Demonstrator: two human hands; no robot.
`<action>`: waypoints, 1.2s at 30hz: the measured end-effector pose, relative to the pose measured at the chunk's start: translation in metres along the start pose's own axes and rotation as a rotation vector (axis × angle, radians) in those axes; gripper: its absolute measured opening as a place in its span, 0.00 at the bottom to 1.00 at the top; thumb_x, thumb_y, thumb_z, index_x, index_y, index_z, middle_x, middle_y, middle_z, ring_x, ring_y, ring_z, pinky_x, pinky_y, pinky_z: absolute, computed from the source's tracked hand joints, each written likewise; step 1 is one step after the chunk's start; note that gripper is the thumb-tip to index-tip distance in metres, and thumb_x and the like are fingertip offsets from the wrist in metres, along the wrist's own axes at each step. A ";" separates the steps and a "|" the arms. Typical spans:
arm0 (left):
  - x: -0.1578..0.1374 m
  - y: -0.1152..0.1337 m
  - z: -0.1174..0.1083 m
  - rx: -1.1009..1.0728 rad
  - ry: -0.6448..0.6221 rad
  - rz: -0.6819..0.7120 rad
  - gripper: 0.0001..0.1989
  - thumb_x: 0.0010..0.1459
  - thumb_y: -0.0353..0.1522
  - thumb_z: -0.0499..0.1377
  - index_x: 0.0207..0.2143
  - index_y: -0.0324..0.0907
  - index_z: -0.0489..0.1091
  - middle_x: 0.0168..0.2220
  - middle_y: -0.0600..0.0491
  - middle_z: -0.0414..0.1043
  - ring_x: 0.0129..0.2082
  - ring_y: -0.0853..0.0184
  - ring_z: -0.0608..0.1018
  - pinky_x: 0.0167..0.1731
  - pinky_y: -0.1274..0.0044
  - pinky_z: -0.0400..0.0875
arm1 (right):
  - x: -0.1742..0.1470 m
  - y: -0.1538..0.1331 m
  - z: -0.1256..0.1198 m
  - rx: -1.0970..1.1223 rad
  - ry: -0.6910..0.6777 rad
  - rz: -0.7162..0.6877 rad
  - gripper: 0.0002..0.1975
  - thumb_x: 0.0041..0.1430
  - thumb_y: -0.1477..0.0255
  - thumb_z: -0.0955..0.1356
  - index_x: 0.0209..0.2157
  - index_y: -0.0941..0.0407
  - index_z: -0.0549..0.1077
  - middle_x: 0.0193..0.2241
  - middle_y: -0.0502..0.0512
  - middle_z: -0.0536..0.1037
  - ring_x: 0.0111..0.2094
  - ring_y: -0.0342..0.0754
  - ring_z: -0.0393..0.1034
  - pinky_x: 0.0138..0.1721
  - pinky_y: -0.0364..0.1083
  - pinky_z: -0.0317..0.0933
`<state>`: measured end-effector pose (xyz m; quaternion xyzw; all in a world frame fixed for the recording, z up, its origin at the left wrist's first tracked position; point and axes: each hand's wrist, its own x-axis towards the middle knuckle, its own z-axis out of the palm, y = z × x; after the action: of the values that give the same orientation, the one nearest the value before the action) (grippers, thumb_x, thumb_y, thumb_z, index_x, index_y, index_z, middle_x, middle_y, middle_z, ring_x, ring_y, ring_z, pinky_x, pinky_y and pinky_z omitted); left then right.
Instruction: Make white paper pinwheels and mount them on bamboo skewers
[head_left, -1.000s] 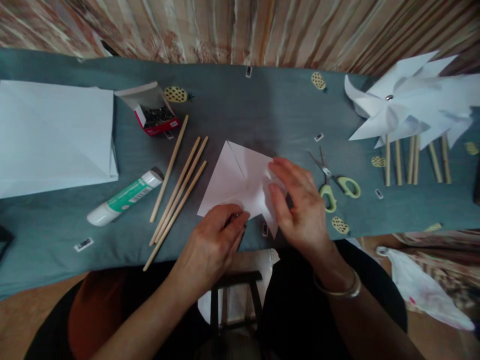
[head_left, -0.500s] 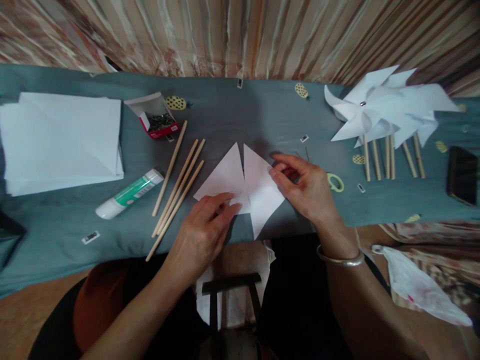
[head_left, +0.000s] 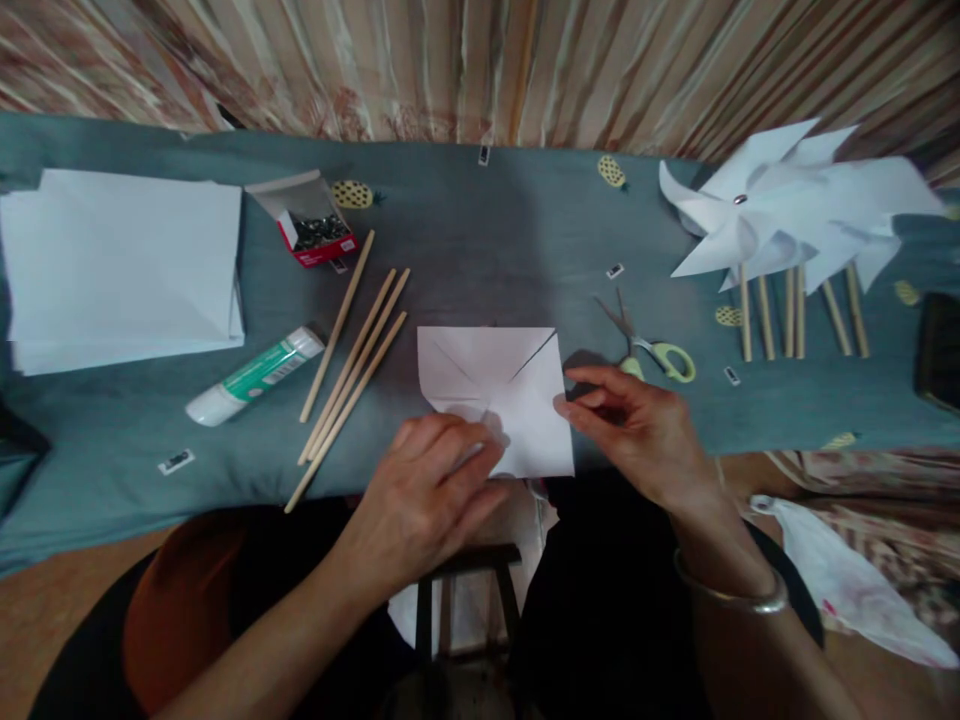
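A white paper square [head_left: 525,400] with slits cut in from its corners lies at the table's front edge. My left hand [head_left: 442,480] is closed on its lower left part, where the paper bends up; the fingers partly cover the fold. At the right edge of the square, my right hand [head_left: 637,430] has thumb and forefinger closed on the paper, with the other fingers curled. Just beyond that hand lie scissors [head_left: 637,343] with pale green handles, blades apart.
Several wooden sticks [head_left: 360,370], a glue stick [head_left: 255,375] and an open box of small metal pieces [head_left: 319,235] lie left. Farther left is a paper stack [head_left: 124,265]. Paper pinwheels [head_left: 787,215] on sticks and a dark phone [head_left: 937,350] are at right.
The paper has turned so that its edges run roughly square to the table, and its slits have closed up. My right hand has moved slightly right and down, uncovering the scissors.
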<state>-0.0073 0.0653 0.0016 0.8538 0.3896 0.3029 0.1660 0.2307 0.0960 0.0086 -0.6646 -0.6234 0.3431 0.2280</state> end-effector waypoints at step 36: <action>-0.014 0.010 0.010 -0.046 -0.079 -0.005 0.14 0.63 0.25 0.52 0.51 0.32 0.67 0.46 0.42 0.73 0.45 0.61 0.74 0.44 0.67 0.77 | -0.014 -0.022 0.036 -0.165 0.083 -0.445 0.04 0.58 0.75 0.68 0.31 0.58 0.77 0.42 0.61 0.79 0.45 0.53 0.72 0.49 0.55 0.67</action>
<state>-0.0021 0.0476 -0.0064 0.8600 0.3779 0.2774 0.2017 0.1894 0.0804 0.0030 -0.5407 -0.7705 0.2047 0.2683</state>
